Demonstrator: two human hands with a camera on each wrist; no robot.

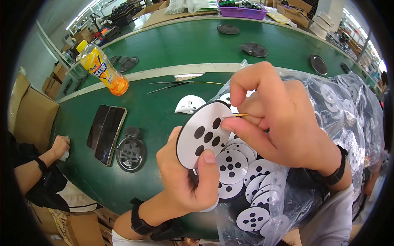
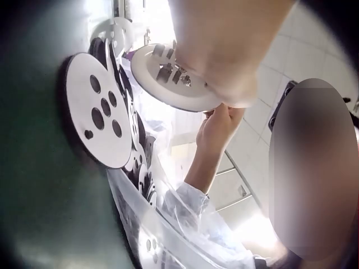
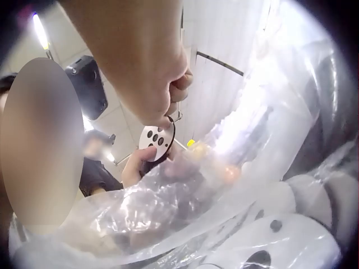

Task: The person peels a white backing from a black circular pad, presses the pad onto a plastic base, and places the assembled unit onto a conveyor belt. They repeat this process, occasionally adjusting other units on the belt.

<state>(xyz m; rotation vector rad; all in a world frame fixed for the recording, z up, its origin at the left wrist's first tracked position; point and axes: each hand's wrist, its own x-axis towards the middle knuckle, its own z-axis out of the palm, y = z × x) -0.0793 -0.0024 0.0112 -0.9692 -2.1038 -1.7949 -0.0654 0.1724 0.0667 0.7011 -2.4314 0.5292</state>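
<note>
My left hand (image 1: 184,176) grips a thin white disc (image 1: 191,143) with a dark rim and several black oval spots, its thumb pressed on the face. The disc is tilted up above the table. At its upper right edge, the thumb and fingers of my right hand (image 1: 283,119) pinch the rim area. A thin yellow strip (image 1: 241,115) shows between those fingers; what it belongs to is hidden. Similar discs (image 1: 231,167) lie in a loose pile below, on and inside a clear plastic bag (image 1: 303,192). In the right wrist view, the same disc (image 3: 162,148) shows between both hands.
Left on the green table are a dark phone (image 1: 111,133), a black round part (image 1: 130,153) and a drink bottle (image 1: 104,69). Dark tweezers (image 1: 172,85) and a curled white disc (image 1: 190,103) lie farther in. Black round parts (image 1: 254,49) sit on the green belt behind. Another person's hand (image 1: 60,145) rests at left.
</note>
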